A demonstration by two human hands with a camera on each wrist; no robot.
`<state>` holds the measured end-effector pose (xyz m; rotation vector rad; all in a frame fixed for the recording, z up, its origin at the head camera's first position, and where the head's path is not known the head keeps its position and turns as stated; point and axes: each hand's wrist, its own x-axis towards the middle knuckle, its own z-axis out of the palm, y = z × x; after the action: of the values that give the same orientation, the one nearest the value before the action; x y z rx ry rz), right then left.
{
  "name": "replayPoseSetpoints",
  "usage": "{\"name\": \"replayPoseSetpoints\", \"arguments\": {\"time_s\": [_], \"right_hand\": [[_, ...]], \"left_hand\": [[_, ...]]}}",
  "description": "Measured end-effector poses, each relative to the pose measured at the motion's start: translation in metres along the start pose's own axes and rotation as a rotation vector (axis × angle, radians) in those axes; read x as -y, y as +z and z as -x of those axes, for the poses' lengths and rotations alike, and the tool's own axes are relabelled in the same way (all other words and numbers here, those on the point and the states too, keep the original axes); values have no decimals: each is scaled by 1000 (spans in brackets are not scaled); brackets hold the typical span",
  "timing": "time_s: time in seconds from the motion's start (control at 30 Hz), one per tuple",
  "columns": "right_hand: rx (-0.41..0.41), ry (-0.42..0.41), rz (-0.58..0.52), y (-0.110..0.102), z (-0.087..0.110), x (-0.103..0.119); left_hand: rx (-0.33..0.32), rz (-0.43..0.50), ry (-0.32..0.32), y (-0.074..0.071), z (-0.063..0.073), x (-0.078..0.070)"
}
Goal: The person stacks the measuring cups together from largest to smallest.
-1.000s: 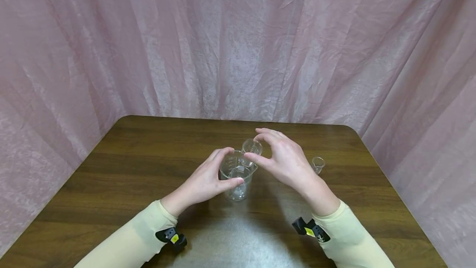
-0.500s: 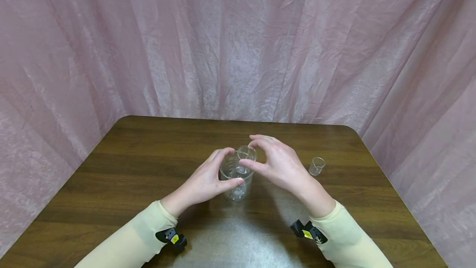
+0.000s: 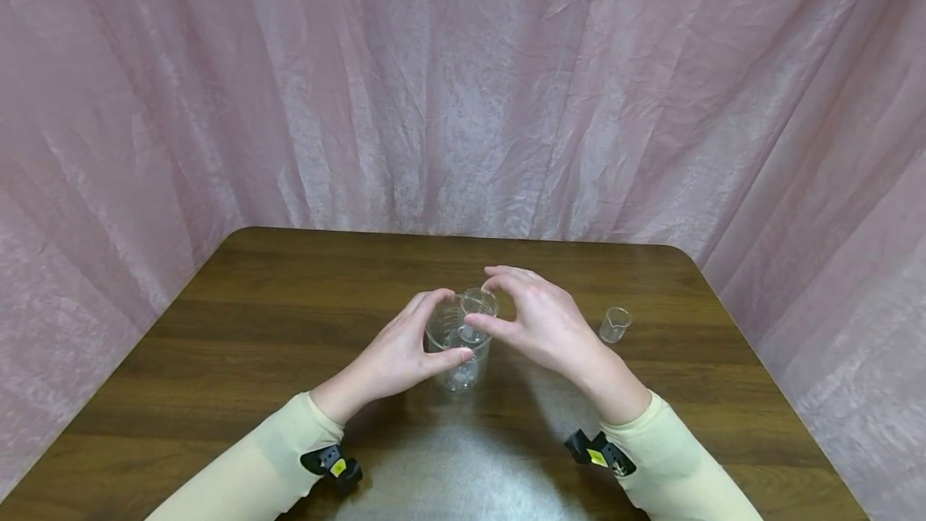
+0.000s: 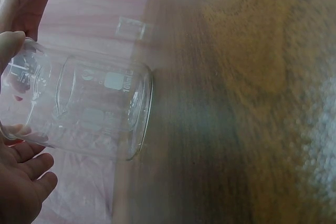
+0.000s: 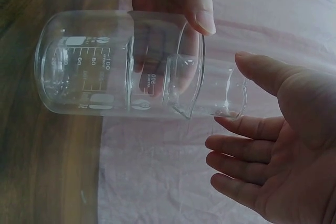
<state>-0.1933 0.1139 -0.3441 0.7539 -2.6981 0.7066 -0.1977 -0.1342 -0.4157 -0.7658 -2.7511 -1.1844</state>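
Note:
A large glass beaker [image 3: 443, 325] stands upright on the table, and my left hand [image 3: 399, 354] grips it near the rim with thumb and fingers spread around it. Inside sits a smaller beaker with white markings reading up to 100 [image 5: 84, 80]. My right hand [image 3: 544, 318] pinches a still smaller glass beaker [image 5: 223, 90] by its rim between thumb and index finger. The lower part of that beaker is within the large one's mouth, above the 100-marked beaker; its top sticks out. In the right wrist view the other right-hand fingers extend below it.
A tiny glass beaker [image 3: 615, 326] stands on the wooden table [image 3: 289, 280], to the right beyond my right wrist. Pink curtains [image 3: 463, 87] hang behind the table's far edge and along its sides.
My right hand has brought the pinched beaker left and down, from over the large beaker's far right edge into its mouth. My left hand has stayed in place.

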Motion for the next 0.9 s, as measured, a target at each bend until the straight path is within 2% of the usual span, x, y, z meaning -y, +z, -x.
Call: {"name": "replayPoseSetpoints", "arguments": {"time_s": [0.3, 0.9], "right_hand": [[8, 2, 6, -1, 1, -1], [49, 27, 19, -1, 1, -2]], "left_hand": [[-24, -4, 29, 1, 0, 1], [-7, -6, 14, 2, -1, 3]]}}
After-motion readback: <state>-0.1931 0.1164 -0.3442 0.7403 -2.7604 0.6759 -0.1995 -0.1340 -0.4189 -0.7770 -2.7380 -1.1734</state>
